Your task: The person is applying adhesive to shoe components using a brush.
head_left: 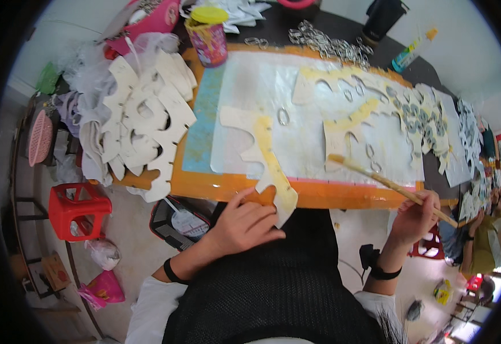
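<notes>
My right hand (419, 217) grips a long wooden brush (388, 182) by its handle, above the right part of the work surface. The brush's yellowish end points left, near a cream cut-out piece (335, 137) coated with yellow along its top. My left hand (245, 226) rests with fingers spread at the front edge. Its fingertips lie beside the lower end of another curved cream piece (265, 150), which has a yellow band and overhangs the edge slightly. Whether they touch it, I cannot tell. A metal ring (283, 116) lies just right of that piece.
Stacked cream cut-outs (141, 114) cover the left side. A purple tub (209, 43) crusted with yellow stands behind. Metal rings (331, 45) are heaped at the back, near a black cup (383, 22). Coated pieces with grey ovals (419, 114) lie right. A red stool (79, 211) stands left.
</notes>
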`<state>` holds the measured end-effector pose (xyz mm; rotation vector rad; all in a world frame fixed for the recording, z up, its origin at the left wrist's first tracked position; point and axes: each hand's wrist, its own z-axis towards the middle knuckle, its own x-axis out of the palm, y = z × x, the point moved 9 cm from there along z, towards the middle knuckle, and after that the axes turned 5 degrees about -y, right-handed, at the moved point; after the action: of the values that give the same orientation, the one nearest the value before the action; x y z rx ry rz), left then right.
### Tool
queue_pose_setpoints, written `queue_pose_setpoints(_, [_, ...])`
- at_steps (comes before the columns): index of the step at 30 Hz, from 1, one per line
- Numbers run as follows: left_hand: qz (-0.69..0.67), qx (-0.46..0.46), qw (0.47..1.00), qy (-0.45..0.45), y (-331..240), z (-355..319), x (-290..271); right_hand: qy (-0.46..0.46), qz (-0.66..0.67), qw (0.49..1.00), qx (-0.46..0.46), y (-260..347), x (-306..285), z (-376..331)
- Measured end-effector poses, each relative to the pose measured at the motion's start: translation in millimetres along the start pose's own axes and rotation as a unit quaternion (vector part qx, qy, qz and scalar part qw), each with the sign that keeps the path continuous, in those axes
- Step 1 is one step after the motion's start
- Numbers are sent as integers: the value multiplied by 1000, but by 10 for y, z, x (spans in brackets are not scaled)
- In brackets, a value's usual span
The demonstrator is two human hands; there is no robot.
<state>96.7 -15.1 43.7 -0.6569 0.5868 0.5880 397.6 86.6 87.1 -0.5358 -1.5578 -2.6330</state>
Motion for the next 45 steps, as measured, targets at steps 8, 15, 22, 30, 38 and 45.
queue_pose_setpoints(8, [140, -82, 983, -81, 265, 326, -614, -21, 42, 994, -101, 359, 490, 509])
queue_pose_setpoints(15, [195, -287, 934, -85, 1920, 1304, -1230, 53, 90, 993, -49, 164, 881, 579])
queue_pose_setpoints(22, [268, -222, 927, -142, 2142, 1563, -944, 79, 120, 990, -17, 74, 988, 574])
queue_pose_setpoints(30, [240, -152, 945, -164, 2178, 1790, -1005, 109, 118, 987, 9, -3, 1139, 520])
queue_pose_setpoints(38, [42, -145, 970, -190, 2138, 1803, -1124, 122, 70, 990, 17, 27, 1518, 616])
queue_pose_setpoints(45, [80, -165, 940, -289, 1955, 1564, -1585, 227, -2, 970, -83, 77, 2564, 678])
